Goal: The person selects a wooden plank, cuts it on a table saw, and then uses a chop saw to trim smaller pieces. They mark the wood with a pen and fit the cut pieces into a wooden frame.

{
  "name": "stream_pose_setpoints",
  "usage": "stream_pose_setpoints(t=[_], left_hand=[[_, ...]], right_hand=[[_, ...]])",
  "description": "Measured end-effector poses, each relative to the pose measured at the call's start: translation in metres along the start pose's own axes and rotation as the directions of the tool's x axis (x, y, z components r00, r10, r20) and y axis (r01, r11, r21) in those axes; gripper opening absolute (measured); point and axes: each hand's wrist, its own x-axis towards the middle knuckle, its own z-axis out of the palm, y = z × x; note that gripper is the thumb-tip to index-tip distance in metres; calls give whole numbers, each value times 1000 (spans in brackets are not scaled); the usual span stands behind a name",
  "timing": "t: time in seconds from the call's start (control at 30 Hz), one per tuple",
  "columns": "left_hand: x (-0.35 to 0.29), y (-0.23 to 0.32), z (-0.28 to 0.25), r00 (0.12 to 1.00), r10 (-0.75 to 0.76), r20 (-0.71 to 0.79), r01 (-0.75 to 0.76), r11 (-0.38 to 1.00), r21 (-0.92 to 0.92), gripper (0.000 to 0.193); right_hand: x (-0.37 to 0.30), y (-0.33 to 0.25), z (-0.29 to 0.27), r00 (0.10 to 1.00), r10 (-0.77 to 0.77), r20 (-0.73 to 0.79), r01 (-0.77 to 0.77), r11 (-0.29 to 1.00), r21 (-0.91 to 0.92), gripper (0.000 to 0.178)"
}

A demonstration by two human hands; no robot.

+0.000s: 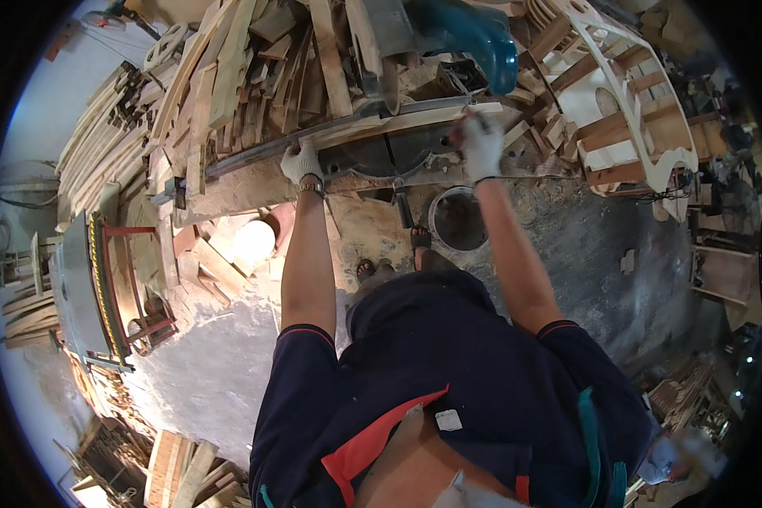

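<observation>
A pale wooden strip (406, 121) lies across the round base of a miter saw (364, 157), along its metal fence. My left hand (299, 167), in a white knitted glove, is closed on the strip's left end. Near the strip's right end is my right hand (484, 148), also gloved and smeared by motion. A small dark reddish thing shows at its fingers, too blurred to name. The saw's teal motor housing (474, 38) and its blade guard (387, 80) stand raised behind the strip. The saw's dark handle (404, 207) juts toward me.
Wood offcuts (271, 68) pile up behind the fence at left. A curved wooden frame (626, 118) stands at right. Below the bench are a round bucket (457, 218) and a bright lamp or lit round thing (254, 243) among scraps. A red-legged stand (114, 288) is at left.
</observation>
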Motion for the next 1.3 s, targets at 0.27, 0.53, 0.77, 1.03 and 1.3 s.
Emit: stream_pose_setpoints(t=[0.27,0.53,0.77,1.03,1.3], left_hand=[[31,-29,-10,988,152,-27,-149,985,86,25],[-6,-4,-14,970,236,-52,-232,969,81,28],[-15,-1,-7,969,242,-57,-234,965,117,24],[-21,10,-7,984,172,-49,-163,974,156,24],[-17,2,-5,980,186,-69,-174,974,147,26]], right_hand=[[-3,-243,134,108,-506,856,994,35,-104,43],[-58,-210,118,866,128,484,470,123,-874,44],[-101,-98,42,984,30,177,169,171,-971,47],[-105,-81,33,974,-80,211,223,216,-950,54],[-112,-86,42,989,-6,148,144,245,-959,56]])
